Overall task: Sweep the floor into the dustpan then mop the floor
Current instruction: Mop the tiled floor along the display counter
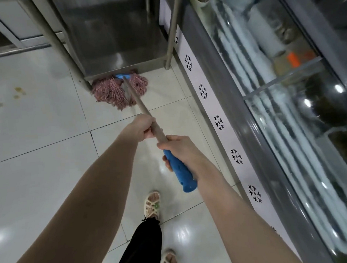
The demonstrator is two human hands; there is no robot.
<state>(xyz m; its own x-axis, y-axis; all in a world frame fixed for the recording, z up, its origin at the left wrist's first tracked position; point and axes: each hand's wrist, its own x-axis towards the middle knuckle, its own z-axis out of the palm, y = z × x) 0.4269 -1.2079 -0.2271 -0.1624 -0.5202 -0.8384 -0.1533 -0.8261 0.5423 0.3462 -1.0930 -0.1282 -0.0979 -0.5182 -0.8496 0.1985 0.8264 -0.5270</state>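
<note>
We find the mop head (120, 91), a bunch of pink strings under a blue clamp (122, 76), lying on the white tiled floor (34, 124) at its far edge. It is pressed against the bottom rim of a stainless steel cabinet (108, 33), beside that cabinet's left leg. The pale mop handle (141, 105) slants back from it to a blue grip (180, 171).

The left hand (140, 128) holds the pale part, arm stretched long, its fingers (149, 133) wrapped under the pole. The right hand (179, 147) sits just behind it at the top of the blue grip, wrist bent, fingers clamped round the grip with the tips showing on its left side.

Along the floor's right edge runs a glass-fronted freezer case (278, 83), whose white base strip bears a row of black snowflake marks (218, 122). We see yellowish stains (19, 91) on the tiles at left. Below are a black trouser leg (141, 244) and two strappy sandals (152, 204).
</note>
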